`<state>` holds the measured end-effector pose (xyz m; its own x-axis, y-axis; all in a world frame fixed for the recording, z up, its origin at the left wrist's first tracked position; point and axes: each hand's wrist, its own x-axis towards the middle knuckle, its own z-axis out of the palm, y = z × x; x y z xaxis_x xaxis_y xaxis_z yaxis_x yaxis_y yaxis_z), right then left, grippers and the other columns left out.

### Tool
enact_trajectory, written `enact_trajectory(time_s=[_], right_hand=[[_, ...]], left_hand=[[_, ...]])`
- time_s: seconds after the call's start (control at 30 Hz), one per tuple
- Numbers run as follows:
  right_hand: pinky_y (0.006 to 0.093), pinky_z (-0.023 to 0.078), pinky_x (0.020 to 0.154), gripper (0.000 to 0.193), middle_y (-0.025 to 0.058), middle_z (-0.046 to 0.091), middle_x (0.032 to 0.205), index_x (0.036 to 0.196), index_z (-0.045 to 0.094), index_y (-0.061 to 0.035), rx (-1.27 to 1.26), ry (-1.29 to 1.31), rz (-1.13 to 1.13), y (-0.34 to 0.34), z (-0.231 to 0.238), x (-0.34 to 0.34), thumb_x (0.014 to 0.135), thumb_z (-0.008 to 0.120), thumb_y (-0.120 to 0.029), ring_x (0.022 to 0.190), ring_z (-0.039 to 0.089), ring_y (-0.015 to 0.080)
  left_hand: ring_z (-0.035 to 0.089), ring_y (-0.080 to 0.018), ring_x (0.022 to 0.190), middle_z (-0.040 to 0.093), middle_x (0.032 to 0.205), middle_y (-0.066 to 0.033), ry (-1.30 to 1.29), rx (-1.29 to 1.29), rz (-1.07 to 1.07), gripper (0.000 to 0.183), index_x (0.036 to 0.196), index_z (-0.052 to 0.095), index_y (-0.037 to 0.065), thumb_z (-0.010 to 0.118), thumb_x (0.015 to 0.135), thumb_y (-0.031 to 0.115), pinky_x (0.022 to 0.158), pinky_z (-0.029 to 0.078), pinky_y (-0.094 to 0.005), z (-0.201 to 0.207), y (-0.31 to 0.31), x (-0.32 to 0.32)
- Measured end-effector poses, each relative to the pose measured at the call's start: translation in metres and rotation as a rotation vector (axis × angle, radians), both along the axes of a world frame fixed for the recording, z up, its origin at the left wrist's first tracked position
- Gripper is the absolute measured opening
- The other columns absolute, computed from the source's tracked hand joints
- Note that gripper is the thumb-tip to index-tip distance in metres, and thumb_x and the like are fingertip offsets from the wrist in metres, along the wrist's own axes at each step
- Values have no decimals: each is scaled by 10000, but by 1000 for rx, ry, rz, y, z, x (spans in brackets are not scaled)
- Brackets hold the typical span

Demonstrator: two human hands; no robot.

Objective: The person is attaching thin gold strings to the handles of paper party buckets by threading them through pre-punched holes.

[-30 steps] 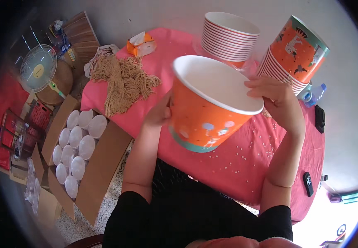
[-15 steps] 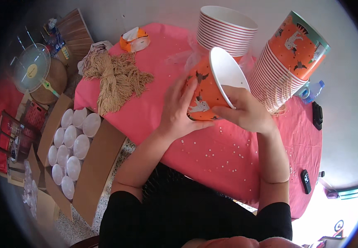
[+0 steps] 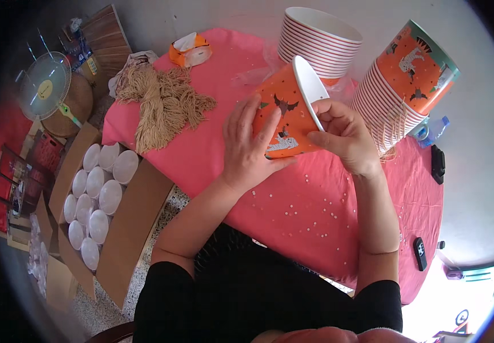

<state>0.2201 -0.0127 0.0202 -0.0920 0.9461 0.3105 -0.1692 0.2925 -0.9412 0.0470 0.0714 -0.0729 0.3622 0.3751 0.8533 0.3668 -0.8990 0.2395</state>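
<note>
Orange paper bucket point(image 3: 298, 120), tipped, open top to right, held up over pink cloth point(image 3: 298, 251); left hand point(image 3: 249, 140) cupped round side, fingers spread; right hand point(image 3: 347, 134) pinching rim, thumb outside, other fingers curled inside; white bucket stack point(image 3: 320, 50) behind; leaning stack point(image 3: 404, 77) at right; tan yarn point(image 3: 170, 106) at left.

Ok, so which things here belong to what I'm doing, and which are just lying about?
Likely in use:
orange bucket
upright bucket stack
inverted bucket stack
perhaps tan cords

Probably just lying about:
tissue pack
plastic bottle
remote
black object
</note>
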Motion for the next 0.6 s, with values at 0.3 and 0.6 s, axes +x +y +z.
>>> enact_trajectory(time_s=[0.3, 0.6], right_hand=[[228, 478, 745, 126, 31, 633, 923, 1018, 587, 40, 83, -309, -225, -2, -7, -4, 896, 592, 9, 859, 559, 45], [236, 465, 729, 128, -2, 600, 860, 1010, 574, 28, 124, -362, -220, -2, -6, -14, 894, 598, -20, 816, 529, 48]], left_hand=[[293, -386, 1370, 267, 1493, -178, 22, 141, 37, 938, 1417, 407, 249, 854, 604, 388, 1064, 280, -552, -7, -3, 6], [281, -381, 1380, 256, 1499, -176, -6, 73, -47, 1023, 1421, 397, 251, 892, 533, 358, 1064, 284, -561, -9, 1, 6]])
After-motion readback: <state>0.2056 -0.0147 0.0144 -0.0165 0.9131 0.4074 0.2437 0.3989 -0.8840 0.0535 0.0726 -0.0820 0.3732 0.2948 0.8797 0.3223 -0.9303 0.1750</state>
